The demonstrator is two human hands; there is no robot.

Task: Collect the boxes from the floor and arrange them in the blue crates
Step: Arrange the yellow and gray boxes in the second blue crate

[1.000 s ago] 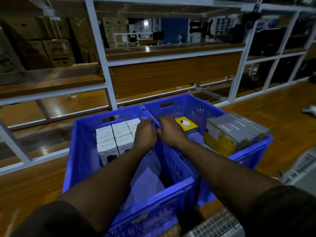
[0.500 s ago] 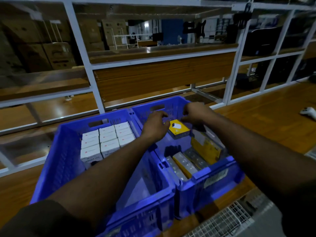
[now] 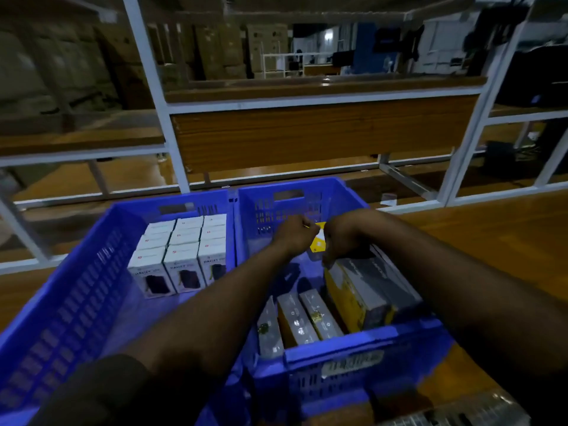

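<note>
Two blue crates stand side by side on the wooden floor. The left crate holds neat rows of white boxes at its far end. In the right crate lie large grey-and-yellow boxes along the right wall, with smaller grey boxes standing at the near end. A small yellow box sits at the far end. My left hand pinches its left edge and my right hand curls over its right side; most of the box is hidden between them.
A white metal rack with wooden shelves rises directly behind the crates; its post stands behind the left crate. Bare wooden floor stretches to the right. A wire mesh surface shows at the bottom right.
Both hands left the wall between the crates and moved into the right crate, closing on the small yellow box. The large grey-and-yellow boxes went from the crate's rim to inside it.
</note>
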